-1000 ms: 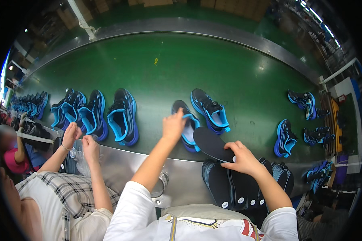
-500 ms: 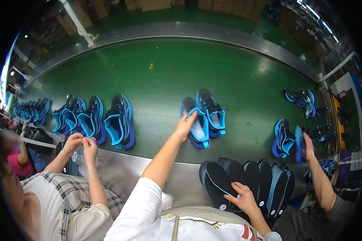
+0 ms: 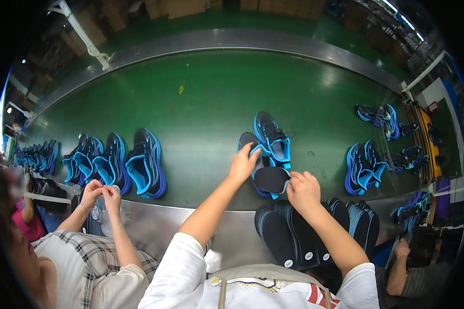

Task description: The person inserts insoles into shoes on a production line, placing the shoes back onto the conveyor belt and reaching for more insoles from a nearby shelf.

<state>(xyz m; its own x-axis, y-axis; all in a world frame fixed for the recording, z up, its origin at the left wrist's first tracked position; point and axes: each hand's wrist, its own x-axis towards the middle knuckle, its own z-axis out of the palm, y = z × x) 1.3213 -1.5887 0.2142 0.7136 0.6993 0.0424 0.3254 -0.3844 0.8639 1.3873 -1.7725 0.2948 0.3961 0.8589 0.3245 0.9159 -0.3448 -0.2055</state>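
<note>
My left hand (image 3: 244, 164) is closed on the tongue area of a black and blue sneaker (image 3: 248, 139) on the green belt. Between the fingers of my right hand (image 3: 304, 191) is a black insole (image 3: 270, 180), its rounded end over the opening of that sneaker. The insole covers part of the opening, so I cannot tell how far inside it reaches. Touching this sneaker on its far right side stands a second sneaker (image 3: 267, 126) with a pale inside. Below my right forearm, stacks of black insoles (image 3: 276, 234) lie on the metal ledge.
Several sneakers (image 3: 145, 162) stand in a row on the green belt (image 3: 206, 103) at the left. More pairs (image 3: 353, 170) are at the right. A co-worker's hands (image 3: 102, 195) are close together at the left; another co-worker's arm (image 3: 398, 268) is at the lower right.
My right hand has risen from the insole stacks to the sneaker with an insole. My left hand stays on the sneaker. The right co-worker's shoe now stands on the belt, and that hand has withdrawn.
</note>
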